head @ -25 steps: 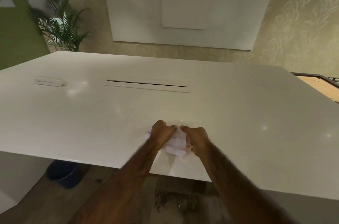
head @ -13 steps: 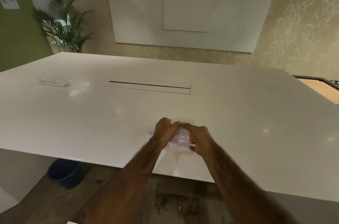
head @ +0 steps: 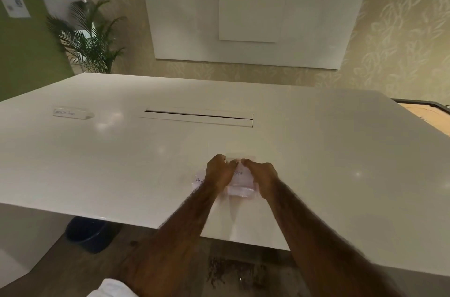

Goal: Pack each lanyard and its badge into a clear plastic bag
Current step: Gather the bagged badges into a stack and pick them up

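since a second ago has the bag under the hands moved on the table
No. The bag lies the same way off the slot in the table, near its front edge; only the camera shifted.

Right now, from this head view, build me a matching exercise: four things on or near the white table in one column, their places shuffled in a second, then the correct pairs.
Things:
1. clear plastic bag
2. name card
3. potted palm
4. dark bin

Places:
A. on the floor under the table's near left edge
B. on the table, far left
C. pinched between the left hand and right hand at the table's near edge
D. behind the table's far left corner, by the green wall

Pairs: 1-C, 2-B, 3-D, 4-A
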Action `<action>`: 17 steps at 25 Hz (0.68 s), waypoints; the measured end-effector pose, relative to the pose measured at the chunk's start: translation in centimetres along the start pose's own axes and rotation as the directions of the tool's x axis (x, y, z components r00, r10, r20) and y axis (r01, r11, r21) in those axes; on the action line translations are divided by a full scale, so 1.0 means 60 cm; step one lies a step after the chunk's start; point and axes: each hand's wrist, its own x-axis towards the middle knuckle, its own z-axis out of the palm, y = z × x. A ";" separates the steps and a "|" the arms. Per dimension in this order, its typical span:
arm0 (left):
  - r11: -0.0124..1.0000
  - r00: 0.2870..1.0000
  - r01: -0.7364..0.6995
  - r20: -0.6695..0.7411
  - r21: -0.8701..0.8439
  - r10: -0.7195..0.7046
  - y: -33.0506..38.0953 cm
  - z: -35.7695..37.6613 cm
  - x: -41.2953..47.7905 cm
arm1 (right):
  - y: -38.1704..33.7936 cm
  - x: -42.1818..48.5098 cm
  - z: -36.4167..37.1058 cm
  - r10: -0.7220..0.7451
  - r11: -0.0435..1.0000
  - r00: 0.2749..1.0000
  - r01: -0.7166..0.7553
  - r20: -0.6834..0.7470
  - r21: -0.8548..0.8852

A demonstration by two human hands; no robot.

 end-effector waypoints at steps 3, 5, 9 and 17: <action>0.951 0.999 0.024 -0.046 0.308 -0.011 -0.017 -0.005 0.004 | 0.039 0.077 0.007 0.036 0.996 0.999 -0.037 -0.014 -0.077; 0.912 0.977 0.206 -0.025 0.354 -0.211 -0.024 -0.013 0.010 | 0.014 0.039 0.010 0.023 0.996 1.000 -0.021 0.012 -0.088; 0.914 0.932 0.342 0.049 0.216 -0.360 -0.044 -0.030 0.028 | 0.013 0.045 0.010 0.034 0.997 0.997 -0.030 0.068 -0.069; 0.929 0.923 0.350 0.121 0.122 -0.364 -0.074 -0.043 0.045 | -0.039 -0.053 -0.002 0.052 0.993 0.991 -0.037 0.127 -0.114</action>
